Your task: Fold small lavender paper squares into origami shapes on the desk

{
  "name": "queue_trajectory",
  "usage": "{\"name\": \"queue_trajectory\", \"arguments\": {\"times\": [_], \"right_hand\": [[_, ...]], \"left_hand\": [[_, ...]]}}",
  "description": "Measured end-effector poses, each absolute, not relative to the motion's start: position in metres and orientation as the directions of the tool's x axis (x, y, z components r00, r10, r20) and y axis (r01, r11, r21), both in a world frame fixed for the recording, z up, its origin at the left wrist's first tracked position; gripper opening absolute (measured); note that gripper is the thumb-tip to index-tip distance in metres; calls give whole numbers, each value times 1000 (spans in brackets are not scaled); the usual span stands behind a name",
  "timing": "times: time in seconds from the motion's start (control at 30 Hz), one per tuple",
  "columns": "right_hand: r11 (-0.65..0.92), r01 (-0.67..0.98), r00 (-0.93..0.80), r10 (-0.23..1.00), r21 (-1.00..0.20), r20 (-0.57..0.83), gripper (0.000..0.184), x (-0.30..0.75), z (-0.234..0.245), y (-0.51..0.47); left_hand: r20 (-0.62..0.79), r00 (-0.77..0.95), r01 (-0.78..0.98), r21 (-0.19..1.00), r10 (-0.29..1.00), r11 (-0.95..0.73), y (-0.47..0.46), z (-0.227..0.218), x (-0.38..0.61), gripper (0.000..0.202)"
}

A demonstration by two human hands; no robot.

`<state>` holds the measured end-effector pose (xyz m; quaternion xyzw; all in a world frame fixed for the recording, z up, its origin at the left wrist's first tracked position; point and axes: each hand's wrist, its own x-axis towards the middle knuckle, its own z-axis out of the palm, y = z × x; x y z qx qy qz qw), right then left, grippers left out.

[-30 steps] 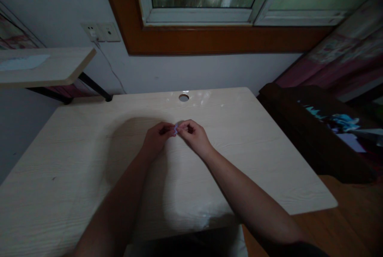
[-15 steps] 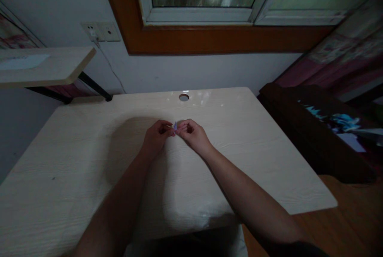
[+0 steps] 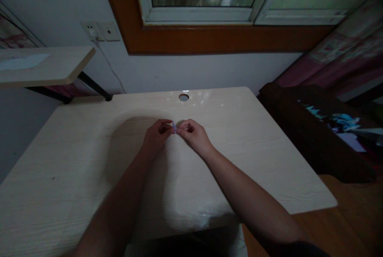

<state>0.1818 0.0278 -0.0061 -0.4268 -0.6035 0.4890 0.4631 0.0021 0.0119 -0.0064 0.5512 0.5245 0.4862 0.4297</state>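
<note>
Between my fingertips is a small pale purple piece [image 3: 174, 127], thin and pointed at its upper end, like folded paper; it is too small to make out fully. My left hand [image 3: 156, 136] pinches it from the left with thumb and forefinger. From the other side, my right hand [image 3: 195, 134] is closed, its thumb and fingertips on the piece's right edge. Fingers cover much of it. Both hands are low over the light wood-grain desk [image 3: 239, 141], near its middle.
A round cable hole [image 3: 183, 97] is near the desk's back edge. On the left stands a raised shelf [image 3: 60, 65] on black legs, with a paper on it. A cable hangs from the wall socket [image 3: 92, 31]. Dark furniture [image 3: 299, 129] holding blue items stands right of the desk.
The purple piece has shifted and turned slightly between my fingers. My hands and arms stay nearly in the same place.
</note>
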Motion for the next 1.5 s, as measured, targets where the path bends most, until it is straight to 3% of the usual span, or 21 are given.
{"name": "queue_trajectory", "arguments": {"times": [0.2,0.57,0.73,1.3,1.5], "right_hand": [[210,131,-227,958,-969,177,20,181,-4,25],[225,79,-268,943,-971,197,19,180,-7,25],[259,204,-325,928,-944,184,23,180,-2,25],[305,267,-325,921,-914,213,19,180,1,22],[281,226,-318,926,-933,202,23,180,-1,23]], "left_hand": [[93,-60,235,969,994,-76,11,-3,1,37],[64,-109,85,995,992,-54,10,2,2,39],[66,-147,63,996,987,-57,9,6,4,38],[108,-75,114,989,991,-99,11,1,1,37],[113,-73,38,993,991,-111,11,0,0,37]]}}
